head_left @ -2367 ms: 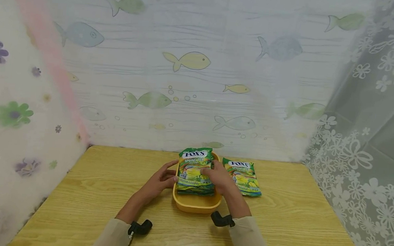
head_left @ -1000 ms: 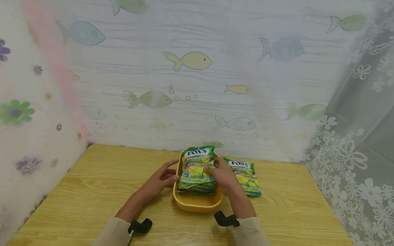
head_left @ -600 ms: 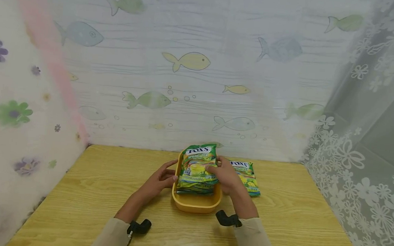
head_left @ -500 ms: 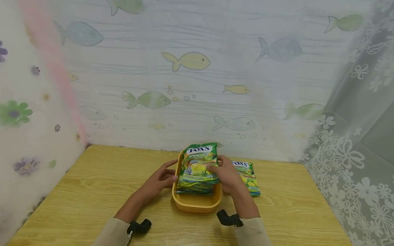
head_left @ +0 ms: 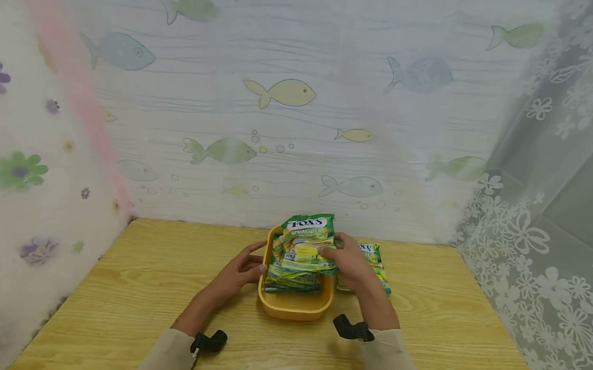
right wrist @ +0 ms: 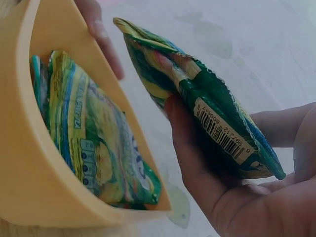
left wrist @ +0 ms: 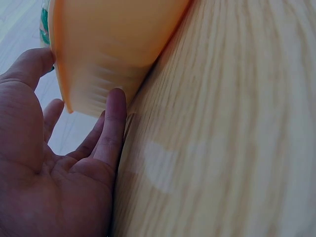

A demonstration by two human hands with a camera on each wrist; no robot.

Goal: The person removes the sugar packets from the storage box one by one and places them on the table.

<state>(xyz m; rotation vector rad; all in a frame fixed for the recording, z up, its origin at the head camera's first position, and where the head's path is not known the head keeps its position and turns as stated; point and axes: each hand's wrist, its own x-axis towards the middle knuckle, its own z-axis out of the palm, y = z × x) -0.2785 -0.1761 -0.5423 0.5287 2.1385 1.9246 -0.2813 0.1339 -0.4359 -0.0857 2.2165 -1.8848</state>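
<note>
The wooden surface (head_left: 116, 298) carries a yellow-orange tray (head_left: 294, 309) near its far middle, with more candy packets (right wrist: 98, 143) lying inside it. The left hand (head_left: 240, 269) rests against the tray's left wall with fingers straight and holding nothing. The right hand (head_left: 355, 265) has its grip closed round a green Fox's Spring Tea candy packet (head_left: 307, 242), lifted just above the tray, and another packet (head_left: 375, 263) lies on the surface just right of the tray.

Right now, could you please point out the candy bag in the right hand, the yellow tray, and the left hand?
candy bag (head_left: 307, 242): head view, middle of its printed front.
yellow tray (head_left: 294, 308): head view, near rim.
left hand (head_left: 237, 272): head view, back of the hand, beside the tray's left wall.
</note>
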